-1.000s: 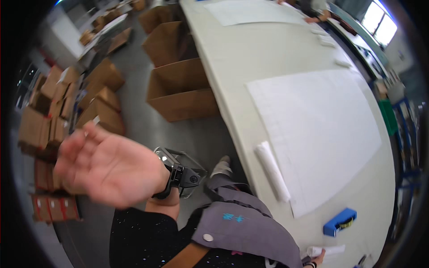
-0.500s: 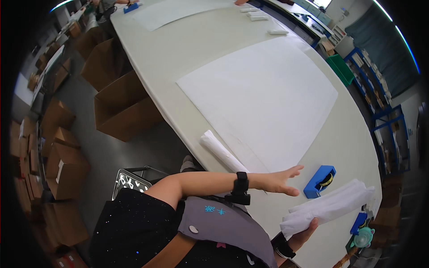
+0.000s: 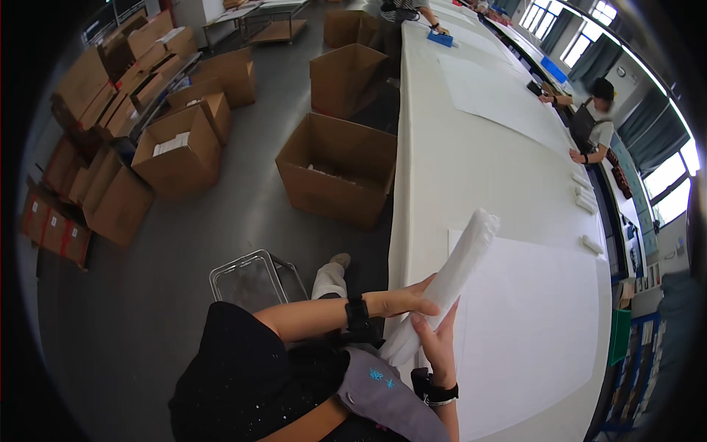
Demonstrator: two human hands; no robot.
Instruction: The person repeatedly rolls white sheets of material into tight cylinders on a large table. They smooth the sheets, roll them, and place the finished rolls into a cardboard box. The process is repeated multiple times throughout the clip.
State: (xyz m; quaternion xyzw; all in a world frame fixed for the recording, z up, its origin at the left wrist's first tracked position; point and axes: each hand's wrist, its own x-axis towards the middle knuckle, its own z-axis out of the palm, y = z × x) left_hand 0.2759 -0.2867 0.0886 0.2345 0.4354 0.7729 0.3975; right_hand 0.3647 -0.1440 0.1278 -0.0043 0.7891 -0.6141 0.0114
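Note:
A long white rolled bundle [image 3: 468, 254], apparently of thin paper or plastic sheeting, slants up over the near edge of the white table. My left hand [image 3: 409, 298] is closed around its left side. From the right, my right hand [image 3: 440, 342] grips it a little lower, thumb across the front. The lower end of the bundle lies close to my grey apron [image 3: 372, 379]. Beneath and to the right of my hands, a large white sheet [image 3: 530, 317] is spread flat on the table [image 3: 434, 199].
A large open cardboard box [image 3: 335, 169] stands left of the table, with more boxes [image 3: 177, 151] beyond. A metal-framed stool [image 3: 250, 276] is beside my leg. Small white rolls [image 3: 585, 199] lie along the far edge. A co-worker [image 3: 593, 125] stands across the table.
My view has swung left. My right hand held a white bundle at the right while my left was open and apart; now both hands hold a white bundle together by the table's left edge.

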